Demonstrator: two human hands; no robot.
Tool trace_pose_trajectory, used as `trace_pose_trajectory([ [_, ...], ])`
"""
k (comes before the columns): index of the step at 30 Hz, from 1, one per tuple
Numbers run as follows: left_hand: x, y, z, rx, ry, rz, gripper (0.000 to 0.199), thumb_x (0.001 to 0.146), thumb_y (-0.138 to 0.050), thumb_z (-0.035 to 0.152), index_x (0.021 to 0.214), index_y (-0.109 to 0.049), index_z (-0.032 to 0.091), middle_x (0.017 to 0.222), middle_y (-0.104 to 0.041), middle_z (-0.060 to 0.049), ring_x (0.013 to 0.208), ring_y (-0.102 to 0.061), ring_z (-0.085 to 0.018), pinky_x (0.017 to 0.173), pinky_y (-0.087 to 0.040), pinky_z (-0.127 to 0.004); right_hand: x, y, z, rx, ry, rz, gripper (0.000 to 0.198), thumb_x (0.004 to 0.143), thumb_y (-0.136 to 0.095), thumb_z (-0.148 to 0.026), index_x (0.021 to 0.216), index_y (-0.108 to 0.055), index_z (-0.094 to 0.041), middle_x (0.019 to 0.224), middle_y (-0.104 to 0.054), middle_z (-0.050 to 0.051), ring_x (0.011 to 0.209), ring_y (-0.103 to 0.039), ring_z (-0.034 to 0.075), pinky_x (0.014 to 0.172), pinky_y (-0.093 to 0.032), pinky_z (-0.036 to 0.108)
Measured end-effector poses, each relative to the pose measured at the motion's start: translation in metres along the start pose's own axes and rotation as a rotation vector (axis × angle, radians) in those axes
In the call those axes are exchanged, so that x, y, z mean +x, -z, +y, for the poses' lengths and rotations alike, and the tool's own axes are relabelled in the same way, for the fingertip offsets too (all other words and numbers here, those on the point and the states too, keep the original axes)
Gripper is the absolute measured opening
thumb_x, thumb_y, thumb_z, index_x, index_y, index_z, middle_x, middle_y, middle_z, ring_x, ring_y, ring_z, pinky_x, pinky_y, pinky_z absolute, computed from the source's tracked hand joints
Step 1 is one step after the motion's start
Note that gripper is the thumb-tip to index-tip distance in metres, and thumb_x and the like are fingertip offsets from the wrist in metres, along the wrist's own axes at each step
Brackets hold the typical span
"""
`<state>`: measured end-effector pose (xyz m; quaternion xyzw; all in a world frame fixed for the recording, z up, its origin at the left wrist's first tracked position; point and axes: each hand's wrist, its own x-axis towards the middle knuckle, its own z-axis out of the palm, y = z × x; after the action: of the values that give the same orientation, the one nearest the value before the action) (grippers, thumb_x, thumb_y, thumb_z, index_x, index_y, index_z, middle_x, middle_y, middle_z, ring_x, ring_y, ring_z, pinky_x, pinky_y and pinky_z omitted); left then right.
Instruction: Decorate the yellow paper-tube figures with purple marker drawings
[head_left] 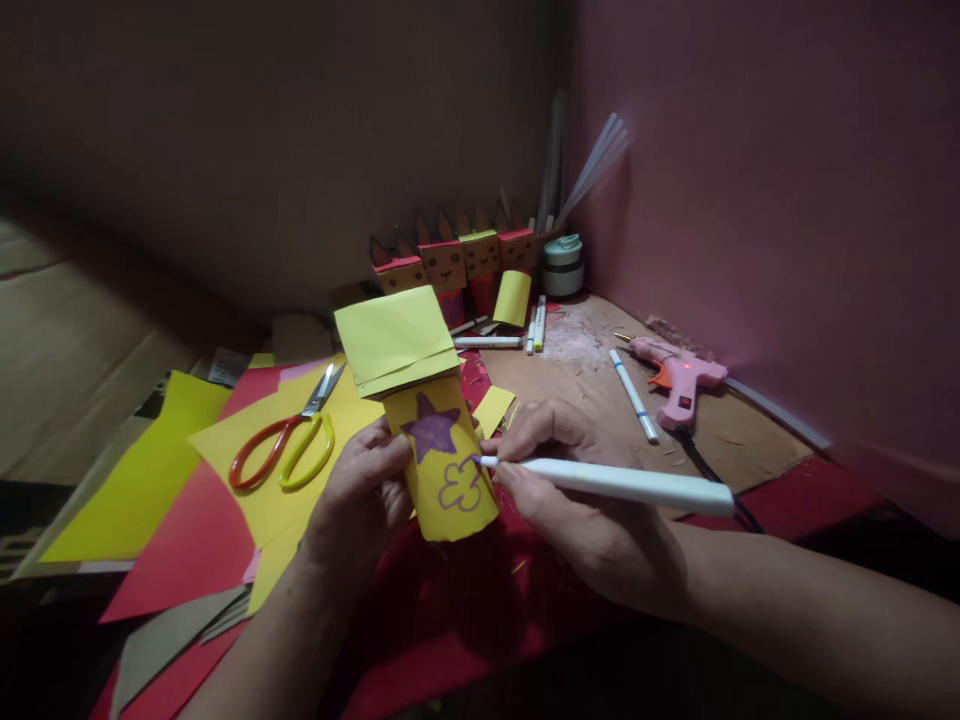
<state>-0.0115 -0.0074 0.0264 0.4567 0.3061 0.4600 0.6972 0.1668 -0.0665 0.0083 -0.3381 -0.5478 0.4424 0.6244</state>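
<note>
My left hand [371, 475] grips a yellow paper figure [397, 340] made of a tube topped by a square box. A filled purple star is on the tube, with a purple flower outline below it. My right hand [574, 490] pinches a white marker [630, 482], its purple tip touching or very near the flower's upper right edge. Left of the figure, red-and-yellow-handled scissors [289, 440] lie partly open on yellow paper [247, 435]. The tube's far side and some of my left fingers are hidden.
Several box-headed cardboard figures [442, 262] line the back, beside a lidded jar [562, 266] and a yellow tube [513, 298]. A pink glue gun [682, 375] with a cord and another marker [634, 395] lie at right. Red sheets [187, 540] lie at left.
</note>
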Motion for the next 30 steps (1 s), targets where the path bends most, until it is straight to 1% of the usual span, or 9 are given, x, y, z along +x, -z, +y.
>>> trace_pose_trajectory([
  [4,0.0002,0.0013,0.0004,0.016,0.011,0.007,0.023,0.066,-0.089,0.028,0.076,-0.073,0.015,0.072,-0.077,-0.006,0.081,-0.079,-0.028,0.070,-0.066,-0.029,-0.0012,0.0027,0.0027,-0.010,0.006,-0.017,0.011,0.084,-0.063,-0.016,0.083,-0.057,-0.025,0.077,-0.058,0.000,0.077,-0.056,0.018,0.067,-0.050,0.032],
  [7,0.0011,0.0006,0.0009,0.019,0.011,-0.013,0.025,0.065,-0.090,0.031,0.076,-0.073,0.015,0.068,-0.075,-0.005,0.067,-0.077,-0.023,0.057,-0.062,-0.023,-0.0013,0.0033,0.0041,-0.002,0.013,-0.032,0.010,0.085,-0.063,-0.018,0.083,-0.056,-0.025,0.080,-0.059,0.001,0.079,-0.056,0.019,0.071,-0.051,0.034],
  [9,0.0013,-0.0007,0.0014,0.022,0.006,-0.019,0.027,0.063,-0.091,0.031,0.076,-0.074,0.015,0.067,-0.075,-0.005,0.062,-0.075,-0.021,0.054,-0.061,-0.023,-0.0009,0.0030,0.0039,0.008,0.012,-0.033,0.010,0.085,-0.064,-0.019,0.083,-0.056,-0.025,0.079,-0.059,0.001,0.080,-0.058,0.019,0.072,-0.052,0.034],
  [11,0.0011,-0.0021,0.0019,0.026,0.010,0.002,0.027,0.062,-0.092,0.031,0.075,-0.074,0.016,0.067,-0.075,-0.004,0.066,-0.076,-0.023,0.060,-0.063,-0.026,-0.0006,0.0025,0.0031,0.008,0.002,-0.021,0.009,0.085,-0.064,-0.020,0.083,-0.056,-0.025,0.076,-0.059,0.001,0.080,-0.059,0.020,0.069,-0.052,0.033],
  [14,0.0002,-0.0028,0.0022,0.018,0.028,0.031,0.027,0.061,-0.092,0.031,0.076,-0.074,0.017,0.070,-0.076,-0.005,0.083,-0.079,-0.031,0.071,-0.066,-0.033,-0.0005,0.0020,0.0021,0.004,-0.011,-0.005,0.009,0.085,-0.066,-0.022,0.084,-0.057,-0.025,0.072,-0.058,-0.001,0.075,-0.059,0.018,0.064,-0.051,0.030],
  [17,-0.0008,-0.0017,0.0017,0.010,0.039,0.042,0.028,0.062,-0.089,0.029,0.082,-0.074,0.017,0.075,-0.077,-0.008,0.093,-0.078,-0.035,0.076,-0.066,-0.037,-0.0007,0.0017,0.0024,-0.003,-0.006,0.007,0.009,0.085,-0.067,-0.022,0.084,-0.058,-0.025,0.073,-0.059,-0.001,0.073,-0.058,0.018,0.061,-0.050,0.029],
  [22,-0.0013,-0.0006,0.0016,0.019,0.035,0.062,0.029,0.063,-0.089,0.029,0.083,-0.073,0.015,0.083,-0.079,-0.011,0.092,-0.077,-0.034,0.073,-0.066,-0.036,-0.0003,0.0021,0.0039,-0.024,0.017,0.003,0.010,0.084,-0.063,-0.017,0.083,-0.057,-0.024,0.078,-0.060,0.001,0.079,-0.058,0.019,0.067,-0.051,0.032],
  [26,-0.0005,-0.0016,0.0015,0.026,0.030,0.062,0.029,0.060,-0.091,0.029,0.078,-0.073,0.015,0.077,-0.078,-0.010,0.089,-0.078,-0.034,0.071,-0.066,-0.034,-0.0001,0.0035,0.0030,-0.050,0.040,-0.021,0.011,0.083,-0.062,-0.016,0.082,-0.055,-0.024,0.081,-0.059,0.001,0.077,-0.056,0.018,0.067,-0.050,0.033],
  [30,-0.0001,-0.0011,0.0005,0.036,0.034,0.055,0.027,0.063,-0.089,0.029,0.079,-0.073,0.016,0.076,-0.078,-0.009,0.090,-0.078,-0.033,0.072,-0.066,-0.033,0.0001,0.0043,-0.0009,-0.057,0.055,-0.044,0.011,0.082,-0.062,-0.016,0.081,-0.054,-0.024,0.080,-0.058,0.001,0.074,-0.054,0.018,0.068,-0.049,0.034],
])
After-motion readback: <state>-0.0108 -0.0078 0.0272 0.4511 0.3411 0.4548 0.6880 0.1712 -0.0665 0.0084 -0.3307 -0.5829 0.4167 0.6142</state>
